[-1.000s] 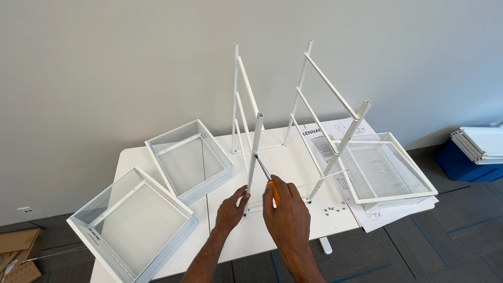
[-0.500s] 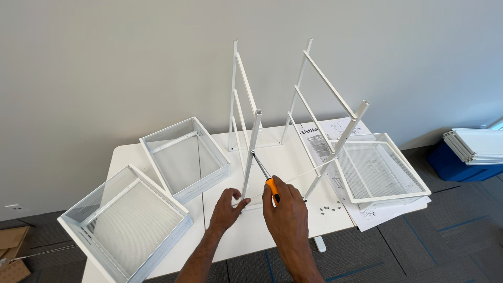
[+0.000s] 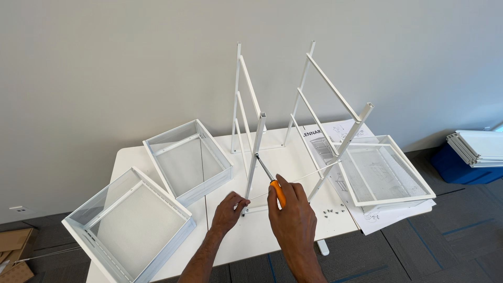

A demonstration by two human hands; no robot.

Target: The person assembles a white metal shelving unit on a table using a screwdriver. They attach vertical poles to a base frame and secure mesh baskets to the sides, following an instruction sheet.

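Screwdriver (image 3: 271, 180), orange handle, clamped in right hand (image 3: 292, 217), tip against white frame post (image 3: 255, 152); left hand (image 3: 229, 209) pinched closed at post base on worktop (image 3: 272, 236).

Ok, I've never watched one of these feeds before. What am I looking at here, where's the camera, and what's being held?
This is a single view from a camera worn on a person's head, looking down at their own two bare hands; there is no machine. The right hand has its grip around an orange-handled screwdriver, with the tip pointing up at a post of the white metal frame that stands upright on the white table. The left hand is at the foot of that same post, apparently steadying it. Two white mesh baskets lie on the table's left side, a third mesh basket on the right, resting on an instruction sheet. A few small screws lie loose near the right hand. Off to the far right, a stack of white panels sits on a blue bin on the floor.
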